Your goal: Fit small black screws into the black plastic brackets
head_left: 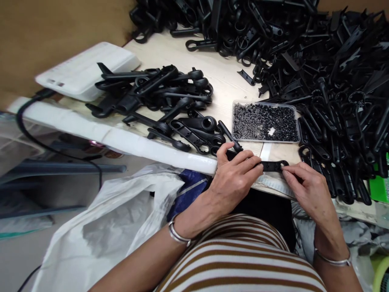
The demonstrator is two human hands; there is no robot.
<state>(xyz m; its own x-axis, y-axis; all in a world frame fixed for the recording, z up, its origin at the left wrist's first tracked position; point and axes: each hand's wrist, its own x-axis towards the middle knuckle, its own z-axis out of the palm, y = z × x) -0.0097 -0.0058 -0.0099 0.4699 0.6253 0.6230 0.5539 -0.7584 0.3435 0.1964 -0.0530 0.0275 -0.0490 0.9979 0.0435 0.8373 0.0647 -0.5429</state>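
At the table's front edge my left hand [238, 174] is closed over a long black plastic handle part [270, 166], its fingers pressing it to the table. The thumb and fingertips of my right hand [310, 186] are pinched together at the ringed right end of that part. Whatever sits between those fingertips is too small or hidden to make out. Behind the hands lies a shallow clear plastic box [267, 140], holding tiny springs on its left and small black pieces on its right. Close to my left fingers rests another slim black part [226, 134].
A loose heap of black plastic parts [152, 89] lies on the left, beside a white power bank [88, 69] with a black cable [21, 121]. Larger piles of black parts [334, 101] cover the back and right. A white plastic bag [106, 219] hangs below the table edge.
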